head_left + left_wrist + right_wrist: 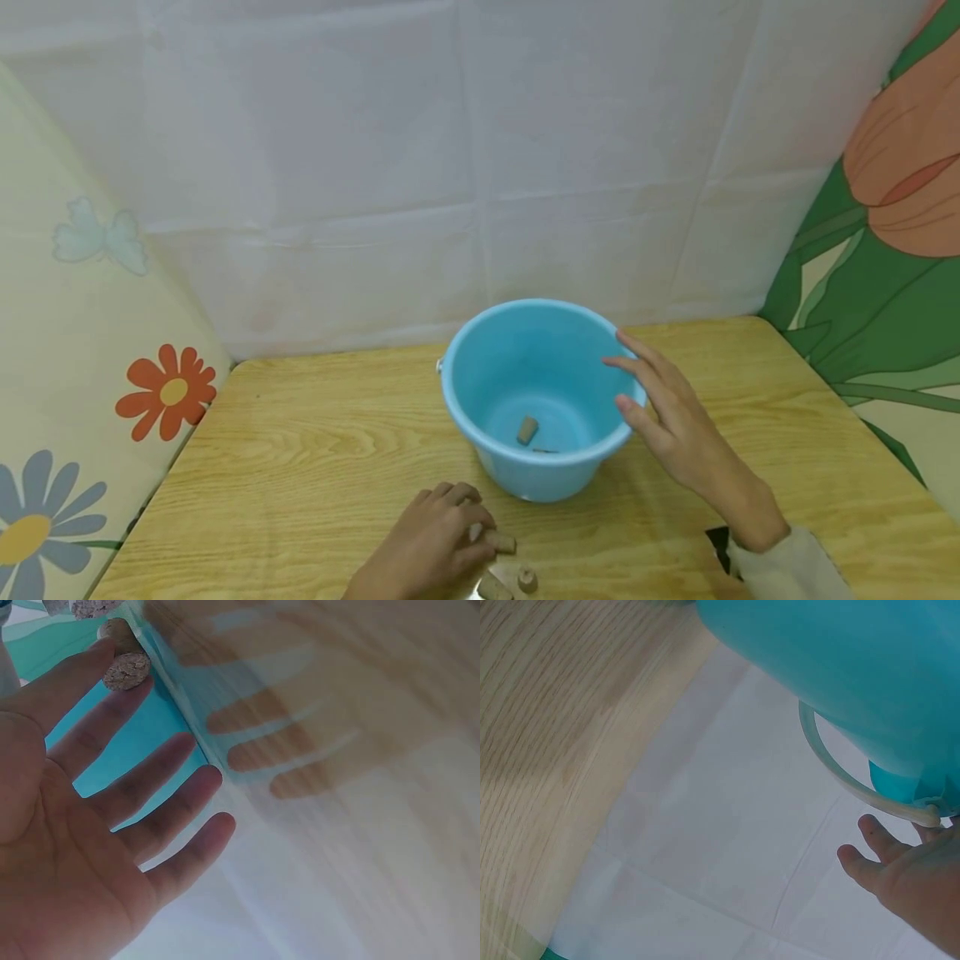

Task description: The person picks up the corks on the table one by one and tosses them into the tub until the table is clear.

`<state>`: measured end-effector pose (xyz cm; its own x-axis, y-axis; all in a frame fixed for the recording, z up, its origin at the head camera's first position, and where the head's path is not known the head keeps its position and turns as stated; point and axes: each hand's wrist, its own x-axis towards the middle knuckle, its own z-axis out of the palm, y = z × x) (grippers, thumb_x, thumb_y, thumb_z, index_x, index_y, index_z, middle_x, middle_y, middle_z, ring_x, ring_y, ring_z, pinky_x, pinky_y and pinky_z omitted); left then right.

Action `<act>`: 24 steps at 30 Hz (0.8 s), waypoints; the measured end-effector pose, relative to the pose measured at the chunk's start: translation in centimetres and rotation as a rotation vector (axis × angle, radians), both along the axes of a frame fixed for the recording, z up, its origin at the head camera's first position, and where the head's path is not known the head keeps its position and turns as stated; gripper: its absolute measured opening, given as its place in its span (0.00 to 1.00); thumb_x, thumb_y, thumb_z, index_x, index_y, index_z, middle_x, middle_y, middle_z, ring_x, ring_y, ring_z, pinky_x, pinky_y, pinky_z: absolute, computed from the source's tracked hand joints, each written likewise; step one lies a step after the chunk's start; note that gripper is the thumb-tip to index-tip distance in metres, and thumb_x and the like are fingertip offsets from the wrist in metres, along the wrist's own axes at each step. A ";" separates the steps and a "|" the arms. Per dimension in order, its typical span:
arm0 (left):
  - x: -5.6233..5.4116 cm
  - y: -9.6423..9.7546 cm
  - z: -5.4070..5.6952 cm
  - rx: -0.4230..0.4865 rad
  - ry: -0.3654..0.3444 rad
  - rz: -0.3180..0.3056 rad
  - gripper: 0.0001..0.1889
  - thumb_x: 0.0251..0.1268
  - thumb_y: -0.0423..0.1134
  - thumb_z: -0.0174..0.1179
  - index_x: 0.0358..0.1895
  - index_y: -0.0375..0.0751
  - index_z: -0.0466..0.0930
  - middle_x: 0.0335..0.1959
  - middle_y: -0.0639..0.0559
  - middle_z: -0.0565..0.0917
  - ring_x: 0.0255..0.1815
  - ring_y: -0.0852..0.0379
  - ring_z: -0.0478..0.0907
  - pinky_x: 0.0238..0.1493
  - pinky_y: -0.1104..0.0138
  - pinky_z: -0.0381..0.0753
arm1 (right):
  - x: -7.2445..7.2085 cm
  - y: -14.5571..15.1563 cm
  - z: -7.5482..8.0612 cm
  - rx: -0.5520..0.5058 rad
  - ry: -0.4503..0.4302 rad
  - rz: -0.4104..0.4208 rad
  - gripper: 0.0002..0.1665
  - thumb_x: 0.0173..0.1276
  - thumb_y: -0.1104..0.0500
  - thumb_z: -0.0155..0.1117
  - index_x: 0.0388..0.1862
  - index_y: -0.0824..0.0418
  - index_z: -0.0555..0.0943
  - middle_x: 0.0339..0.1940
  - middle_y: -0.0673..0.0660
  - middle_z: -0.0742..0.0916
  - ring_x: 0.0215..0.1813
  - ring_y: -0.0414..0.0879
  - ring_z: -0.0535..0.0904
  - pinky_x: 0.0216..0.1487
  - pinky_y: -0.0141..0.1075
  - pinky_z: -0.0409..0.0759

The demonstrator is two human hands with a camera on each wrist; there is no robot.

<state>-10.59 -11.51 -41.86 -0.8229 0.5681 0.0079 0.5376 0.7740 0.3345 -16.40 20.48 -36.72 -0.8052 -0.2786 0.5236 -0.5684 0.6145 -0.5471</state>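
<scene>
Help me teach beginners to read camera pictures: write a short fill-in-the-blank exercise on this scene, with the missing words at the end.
1. The color of the bucket is ____.
2. The hand at the bucket's rim is the person's ____ one.
3. In the head view, the corks near the left hand sit ____ in the picture than the bucket, closer to its bottom edge.
4. The bucket's pale, curved handle shows plainly in the ____ wrist view.

Missing words: blue; right; lower; right.

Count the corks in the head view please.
4 clearly visible: one cork inside the blue bucket, another at the left hand, two more on the table below. A sliver behind the bucket's near rim may be a fifth; the hand may hide more.
</scene>
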 end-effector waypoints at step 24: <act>0.3 -1.6 2.1 0.036 0.255 0.079 0.11 0.61 0.53 0.67 0.44 0.57 0.86 0.53 0.51 0.84 0.55 0.50 0.80 0.53 0.50 0.82 | 0.0 0.0 0.0 -0.007 -0.006 0.006 0.23 0.73 0.60 0.54 0.66 0.59 0.74 0.79 0.58 0.64 0.76 0.66 0.59 0.64 0.73 0.59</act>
<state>-10.28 -13.10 -39.71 -0.8336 0.4974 0.2401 0.5461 0.8071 0.2243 -16.37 20.48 -36.76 -0.8065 -0.2796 0.5210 -0.5687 0.6078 -0.5542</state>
